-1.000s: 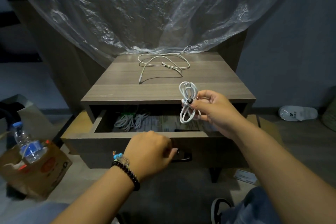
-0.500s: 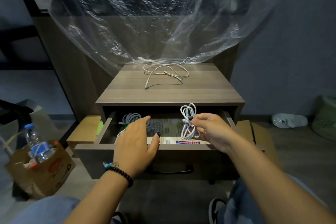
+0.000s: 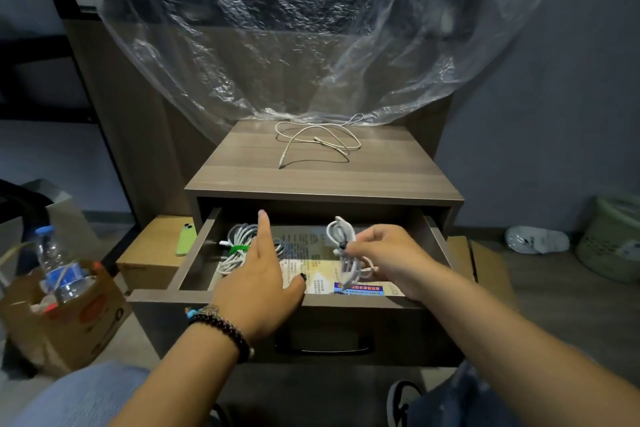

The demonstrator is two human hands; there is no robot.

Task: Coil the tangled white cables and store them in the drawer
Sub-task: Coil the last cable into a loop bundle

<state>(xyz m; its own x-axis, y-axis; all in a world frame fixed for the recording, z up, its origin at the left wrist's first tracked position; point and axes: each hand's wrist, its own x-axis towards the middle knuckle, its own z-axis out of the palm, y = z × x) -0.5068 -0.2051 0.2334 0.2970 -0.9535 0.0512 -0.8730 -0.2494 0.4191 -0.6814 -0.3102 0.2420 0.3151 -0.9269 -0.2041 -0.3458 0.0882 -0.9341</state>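
Note:
My right hand (image 3: 388, 258) pinches a coiled white cable (image 3: 341, 236) bound with a dark tie, holding it inside the open drawer (image 3: 322, 300) just above the printed paper lining. My left hand (image 3: 258, 276) reaches over the drawer's front edge, fingers spread, index finger extended, holding nothing. Just beyond it another coiled white cable (image 3: 237, 241) with a green tie lies in the drawer's left part. A loose, uncoiled white cable (image 3: 317, 141) sprawls on top of the nightstand (image 3: 381, 177) near the back.
Clear plastic sheeting (image 3: 294, 28) hangs over the back of the nightstand. A cardboard box holding a water bottle (image 3: 57, 267) stands at the left on the floor. A green phone (image 3: 185, 238) lies on a low box beside the drawer. A white slipper (image 3: 535, 239) and a basket are at the right.
My left hand let go of the drawer handle after pulling the drawer out, then reached in over its front. My right hand lowered the coiled cable into the drawer.

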